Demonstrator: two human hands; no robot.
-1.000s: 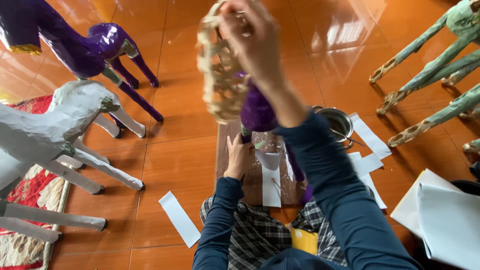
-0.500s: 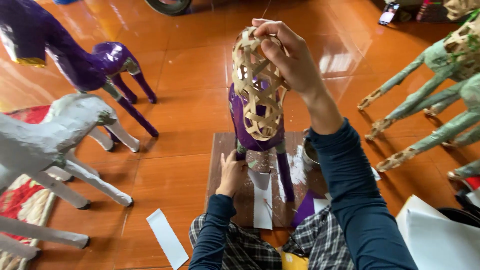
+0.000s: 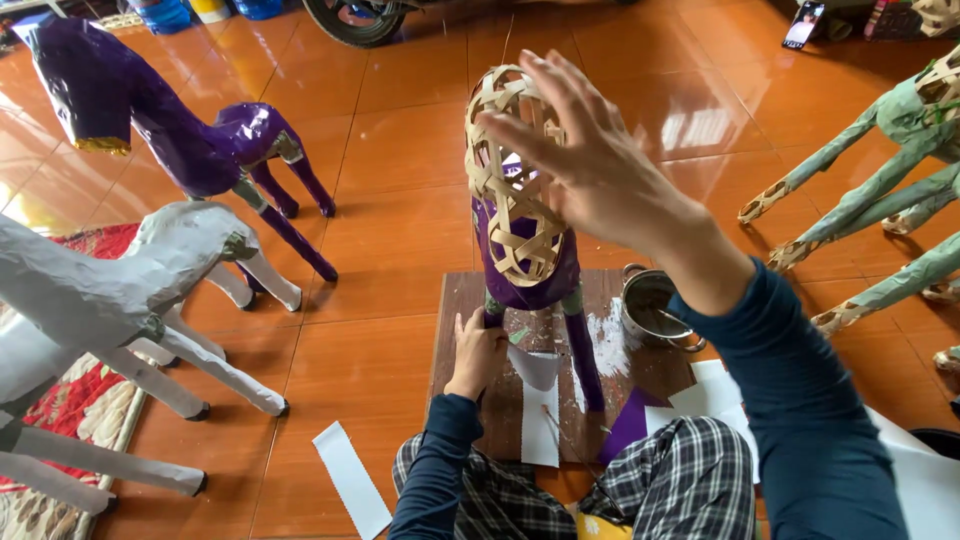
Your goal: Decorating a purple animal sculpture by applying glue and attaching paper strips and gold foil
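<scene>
Nearest, two knees in checked trousers (image 3: 690, 480) frame the bottom edge, with two dark blue sleeves rising from them. The left hand (image 3: 477, 350) sits low on a brown wooden board (image 3: 470, 300), its fingers (image 3: 470, 325) curled together around one leg of the woven horse figure (image 3: 520, 210). The figure stands upright on the board, two purple-wrapped legs showing and the lower body papered purple, the upper part still bare bamboo lattice.

Beside those curled fingers, toward the knees, lie one white paper strip (image 3: 540, 420) on the board and one purple paper scrap (image 3: 628, 425). One more white strip (image 3: 350, 480) lies on the tile floor (image 3: 400, 150), off to the left of the board. Right of the board stands one small metal pot (image 3: 650, 305) with dark liquid, and white sheets (image 3: 930, 480) are stacked beyond it.

Higher up, the right hand (image 3: 590, 165) is raised, palm open, its fingers (image 3: 535, 95) spread apart and laid against the lattice top of the figure, clamping nothing.

Farther left of the fingers stand one white horse figure (image 3: 120, 290) partly on a red rug (image 3: 70, 420), and behind it one finished purple horse figure (image 3: 190, 130). Far right, pale green horse legs (image 3: 860, 190) reach in; how many figures they belong to I cannot tell. At the far edge, one tyre (image 3: 355, 20).
</scene>
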